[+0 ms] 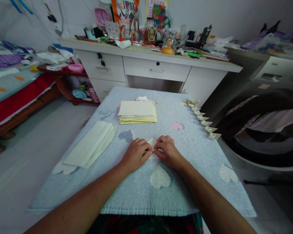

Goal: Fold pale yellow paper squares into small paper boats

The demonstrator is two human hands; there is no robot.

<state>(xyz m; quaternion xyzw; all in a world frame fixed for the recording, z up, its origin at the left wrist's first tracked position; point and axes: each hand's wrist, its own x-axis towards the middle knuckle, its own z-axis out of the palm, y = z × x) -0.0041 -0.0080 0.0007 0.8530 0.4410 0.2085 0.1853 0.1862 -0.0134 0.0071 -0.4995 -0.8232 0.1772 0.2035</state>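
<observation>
Both hands meet at a small piece of folded pale paper (151, 141) near the middle of the cloth-covered table. My left hand (137, 150) pinches its left side between thumb and fingers. From the other side my right hand (168, 150) grips the right part, fingers curled. The paper's pointed top shows between the hands; much of the rest is hidden by fingers. Beyond them lies a stack of cream and yellow paper (137, 109). Thicker folded pale-green sheets (91, 143) rest at the left. A row of several small folded paper boats (205, 123) runs along the right edge.
The table wears a light blue cloth (195, 182) with heart patterns. Behind it stands a white desk (148, 66) crowded with a jar (150, 31), a pink clock (102, 16) and other items. A washing machine (268, 107) is at right, a bed (17, 87) at left.
</observation>
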